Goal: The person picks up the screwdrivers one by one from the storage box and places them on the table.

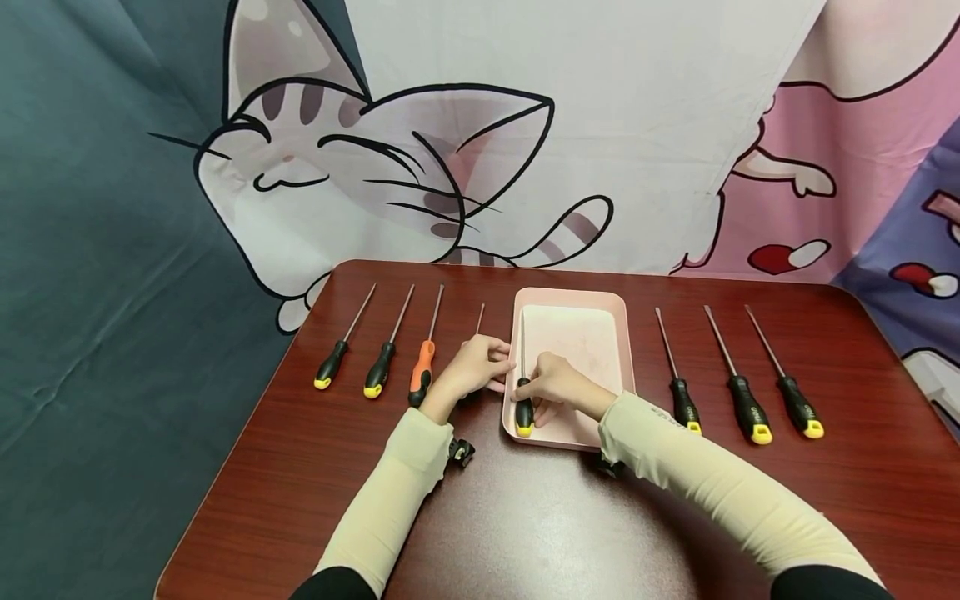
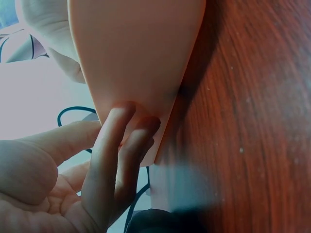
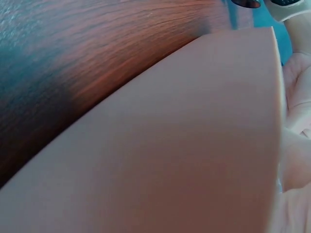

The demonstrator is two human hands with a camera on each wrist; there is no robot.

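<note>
A pale pink tray (image 1: pixel 596 358) lies on the table. Inside it, along the left side, is a screwdriver with a black and yellow handle (image 1: pixel 524 417) and its shaft pointing away. My right hand (image 1: pixel 562 385) grips that handle between thumb and fingers. At the tray's left edge is my left hand (image 1: pixel 476 367). In the left wrist view its fairly straight fingers (image 2: pixel 104 150) touch the tray's outer wall (image 2: pixel 138 53). Partly hidden behind the left hand is another screwdriver (image 1: pixel 481 317). The tray's wall (image 3: pixel 184 145) fills most of the right wrist view.
Left of the tray lie two black and yellow screwdrivers (image 1: pixel 332 364) and an orange and black screwdriver (image 1: pixel 423 364). Three more black and yellow screwdrivers (image 1: pixel 746 408) lie to the right, one partly behind the right sleeve (image 1: pixel 720 475). A printed cloth (image 1: pixel 637 150) hangs behind the table (image 1: pixel 300 483).
</note>
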